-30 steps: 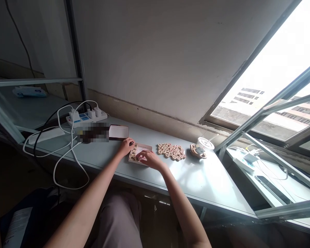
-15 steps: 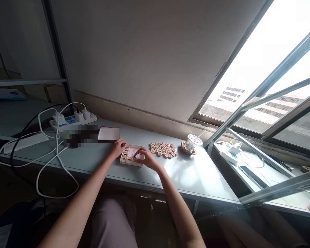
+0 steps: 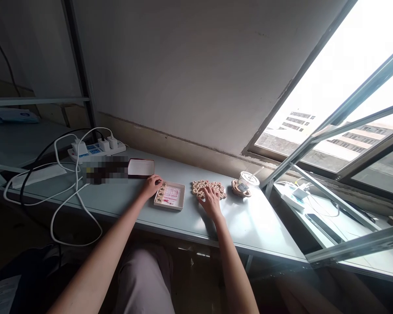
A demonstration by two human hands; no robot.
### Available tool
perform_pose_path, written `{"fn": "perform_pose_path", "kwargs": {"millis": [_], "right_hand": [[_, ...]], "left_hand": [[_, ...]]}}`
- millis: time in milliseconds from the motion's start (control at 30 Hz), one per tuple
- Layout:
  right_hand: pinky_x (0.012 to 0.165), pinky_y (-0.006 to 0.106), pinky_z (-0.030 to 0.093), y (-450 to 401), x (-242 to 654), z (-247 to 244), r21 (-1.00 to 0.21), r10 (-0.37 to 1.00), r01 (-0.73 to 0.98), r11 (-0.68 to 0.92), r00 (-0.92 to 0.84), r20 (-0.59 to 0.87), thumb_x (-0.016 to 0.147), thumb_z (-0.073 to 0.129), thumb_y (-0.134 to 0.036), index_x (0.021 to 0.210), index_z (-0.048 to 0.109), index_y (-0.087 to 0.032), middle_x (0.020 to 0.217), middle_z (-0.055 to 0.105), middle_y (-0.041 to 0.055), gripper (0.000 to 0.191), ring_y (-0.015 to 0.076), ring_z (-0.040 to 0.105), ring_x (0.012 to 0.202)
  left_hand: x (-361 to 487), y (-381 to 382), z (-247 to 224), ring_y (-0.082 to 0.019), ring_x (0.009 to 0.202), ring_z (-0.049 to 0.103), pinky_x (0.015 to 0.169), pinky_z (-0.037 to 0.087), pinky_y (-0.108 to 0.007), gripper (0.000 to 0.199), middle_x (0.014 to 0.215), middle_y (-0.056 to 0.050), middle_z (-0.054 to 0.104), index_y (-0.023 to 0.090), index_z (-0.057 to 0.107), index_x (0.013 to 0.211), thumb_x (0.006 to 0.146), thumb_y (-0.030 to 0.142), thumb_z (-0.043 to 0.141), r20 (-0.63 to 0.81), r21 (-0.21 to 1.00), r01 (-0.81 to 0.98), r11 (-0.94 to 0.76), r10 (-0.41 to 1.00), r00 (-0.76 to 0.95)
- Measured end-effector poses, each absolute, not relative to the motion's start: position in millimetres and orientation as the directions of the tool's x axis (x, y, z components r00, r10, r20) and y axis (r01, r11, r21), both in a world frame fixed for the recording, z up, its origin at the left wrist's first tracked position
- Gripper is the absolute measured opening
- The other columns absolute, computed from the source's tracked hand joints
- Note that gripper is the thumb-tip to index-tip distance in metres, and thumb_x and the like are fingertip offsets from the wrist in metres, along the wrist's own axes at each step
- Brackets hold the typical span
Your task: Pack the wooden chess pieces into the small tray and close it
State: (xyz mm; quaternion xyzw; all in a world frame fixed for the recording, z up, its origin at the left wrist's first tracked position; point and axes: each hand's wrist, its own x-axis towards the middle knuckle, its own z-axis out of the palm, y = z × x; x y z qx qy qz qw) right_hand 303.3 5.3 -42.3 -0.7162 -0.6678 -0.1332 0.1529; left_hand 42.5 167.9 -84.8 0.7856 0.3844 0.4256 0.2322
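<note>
A shallow white box lies on the grey table with a column of round wooden pieces along its left side and a pink-printed sheet on its bottom. My left hand is at the box's upper left corner, its fingers bent around something dark and too small to make out. To the right of the box, my right hand reaches over a cluster of round wooden pieces marked with characters. Its fingers are spread on the near left part of the cluster, covering some pieces.
A red-edged box lid lies behind my left hand. White cables and a power strip are at the left. Right of the pieces stand a wooden bowl and a clear-lidded cup. Metal bars rise at the right.
My right hand has moved right, from inside the box to the cluster. The piece it had at the box is no longer seen there. My left hand stays at the corner.
</note>
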Motion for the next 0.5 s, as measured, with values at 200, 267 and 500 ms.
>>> {"fn": "perform_pose_path", "kwargs": {"millis": [200,267,500], "right_hand": [[0.086,0.036,0.037,15.2,276.0,-28.0,-0.154,0.914,0.985,0.084,-0.015,0.405,0.087,0.048,-0.03,0.106,0.056,-0.025,0.109,0.055,0.0054,0.021,0.0217,0.047,0.103],[0.087,0.035,0.038,26.4,256.2,-21.3,-0.159,0.913,0.971,0.181,-0.106,0.395,0.088,0.047,-0.026,0.109,0.056,-0.026,0.11,0.055,0.0053,0.022,0.0206,0.047,0.104],[0.08,0.033,0.041,78.8,192.8,-18.0,0.017,0.88,0.913,0.407,-0.397,0.261,0.084,0.057,-0.024,0.119,0.052,-0.024,0.109,0.056,0.0078,0.036,0.0213,0.049,0.1]], "left_hand": [[42.3,165.3,-81.4,-0.019,0.086,0.059,0.082,0.046,-0.031,0.02,0.086,-0.005,0.064,0.02,0.063,0.072,0.077,0.031,0.047,0.471,0.705,0.418,-0.573,0.819,0.329],[42.1,164.3,-80.1,-0.02,0.086,0.06,0.082,0.046,-0.032,0.021,0.087,-0.006,0.064,0.019,0.063,0.071,0.077,0.031,0.047,0.454,0.716,0.415,-0.561,0.826,0.333],[41.4,165.1,-80.3,-0.02,0.086,0.06,0.082,0.047,-0.034,0.019,0.089,-0.008,0.065,0.018,0.065,0.075,0.076,0.03,0.051,0.477,0.71,0.385,-0.59,0.805,0.353]]}}
